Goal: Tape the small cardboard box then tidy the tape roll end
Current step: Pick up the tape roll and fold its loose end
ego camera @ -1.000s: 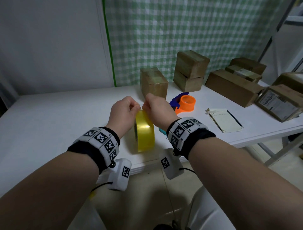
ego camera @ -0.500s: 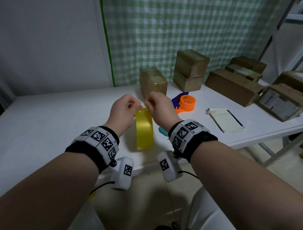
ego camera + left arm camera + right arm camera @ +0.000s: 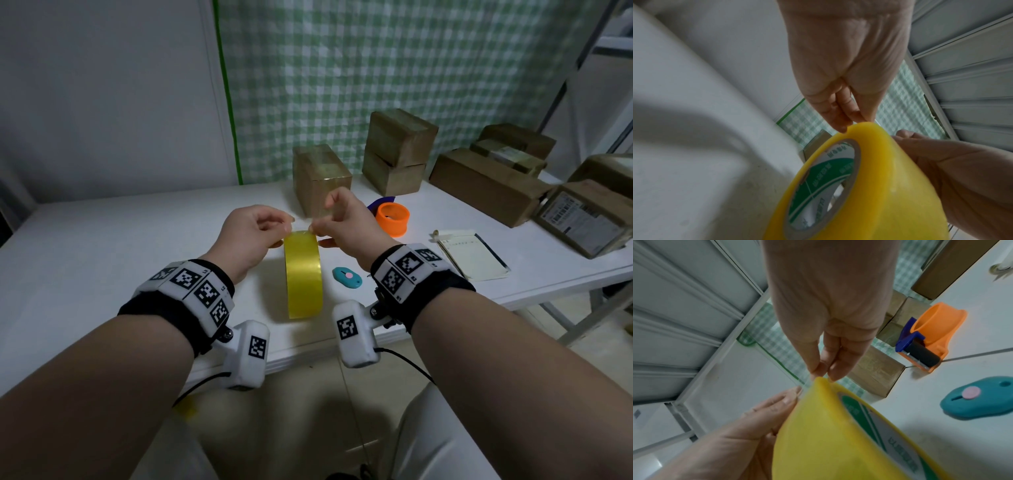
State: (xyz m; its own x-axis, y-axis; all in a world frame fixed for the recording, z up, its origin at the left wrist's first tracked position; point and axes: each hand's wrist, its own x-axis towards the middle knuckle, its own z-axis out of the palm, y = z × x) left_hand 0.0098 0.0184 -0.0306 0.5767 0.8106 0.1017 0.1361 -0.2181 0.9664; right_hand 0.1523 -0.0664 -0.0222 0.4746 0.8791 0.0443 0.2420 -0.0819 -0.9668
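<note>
A yellow tape roll stands on edge on the white table, between my two hands. My left hand pinches the top of the roll from the left, its fingertips on the rim. My right hand pinches the same top edge from the right with thumb and forefinger, other fingers raised. Whether a loose tape end sits between the fingers I cannot tell. The small cardboard box, with tape across its top, stands upright just behind the hands.
An orange and blue tape dispenser sits right of the box. A teal cutter lies beside the roll. Stacked boxes, longer cartons and a notepad fill the right side. The table's front edge is near my wrists.
The roll has turned from slightly angled to edge-on toward me. My hands have spread a little at its top, and the right wrist has shifted so the teal cutter now shows.
</note>
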